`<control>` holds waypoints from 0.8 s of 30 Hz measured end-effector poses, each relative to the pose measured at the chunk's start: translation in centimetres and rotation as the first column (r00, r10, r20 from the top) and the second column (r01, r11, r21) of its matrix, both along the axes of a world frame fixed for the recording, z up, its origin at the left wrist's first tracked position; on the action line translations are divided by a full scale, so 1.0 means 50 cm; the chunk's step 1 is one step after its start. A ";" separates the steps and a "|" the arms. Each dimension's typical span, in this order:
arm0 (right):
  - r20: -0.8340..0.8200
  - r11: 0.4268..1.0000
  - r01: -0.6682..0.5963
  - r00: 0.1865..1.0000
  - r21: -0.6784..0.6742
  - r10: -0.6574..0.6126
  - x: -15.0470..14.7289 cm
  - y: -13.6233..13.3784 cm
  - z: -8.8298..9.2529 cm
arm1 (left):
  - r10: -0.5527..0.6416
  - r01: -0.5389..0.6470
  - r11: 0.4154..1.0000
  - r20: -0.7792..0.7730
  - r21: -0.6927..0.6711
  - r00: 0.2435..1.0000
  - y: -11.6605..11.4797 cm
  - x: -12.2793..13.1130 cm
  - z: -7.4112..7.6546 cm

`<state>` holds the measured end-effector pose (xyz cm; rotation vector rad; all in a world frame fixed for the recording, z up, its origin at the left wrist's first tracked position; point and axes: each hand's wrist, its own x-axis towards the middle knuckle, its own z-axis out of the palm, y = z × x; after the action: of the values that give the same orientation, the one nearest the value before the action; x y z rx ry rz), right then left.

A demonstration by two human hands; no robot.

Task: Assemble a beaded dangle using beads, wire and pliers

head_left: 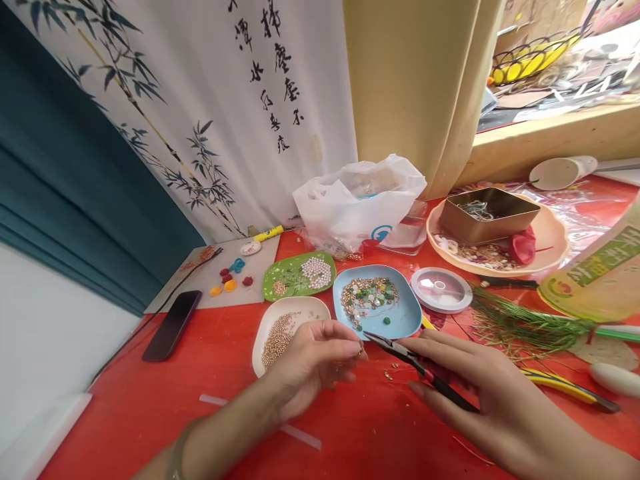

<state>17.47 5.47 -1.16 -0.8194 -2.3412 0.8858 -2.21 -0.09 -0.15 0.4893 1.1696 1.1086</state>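
My left hand [320, 353] is closed in a pinch, thumb against fingers, on something too small to make out. Against those fingertips rests the tip of a pair of needle-nose pliers [415, 360] with dark handles. My right hand [470, 373] is wrapped round the pliers' handles. Beneath the pliers' jaws lies a blue tray [415, 320] of gold, green and white beads. A white dish [260, 333] of small gold beads sits partly behind my left hand. Some tiny gold pieces [390, 373] lie on the red table below the pliers.
Behind stand a green tray [285, 270] of beads and a white plastic bag [355, 207]. A phone [173, 327] lies at left. On the right are a round lidded case [441, 290], a peach plate [555, 243] with a metal tin [490, 223], green wires [530, 330] and a yellow-black cutter [565, 385].
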 end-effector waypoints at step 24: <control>-0.254 0.061 -0.248 0.959 -0.967 -0.126 -0.005 -0.014 0.008 | -0.007 0.010 1.000 -0.105 0.028 0.994 0.001 -0.005 -0.005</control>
<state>17.22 4.77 -0.76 -0.9159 -1.1128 2.6152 -2.43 -0.03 -0.39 0.5797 1.2435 1.1043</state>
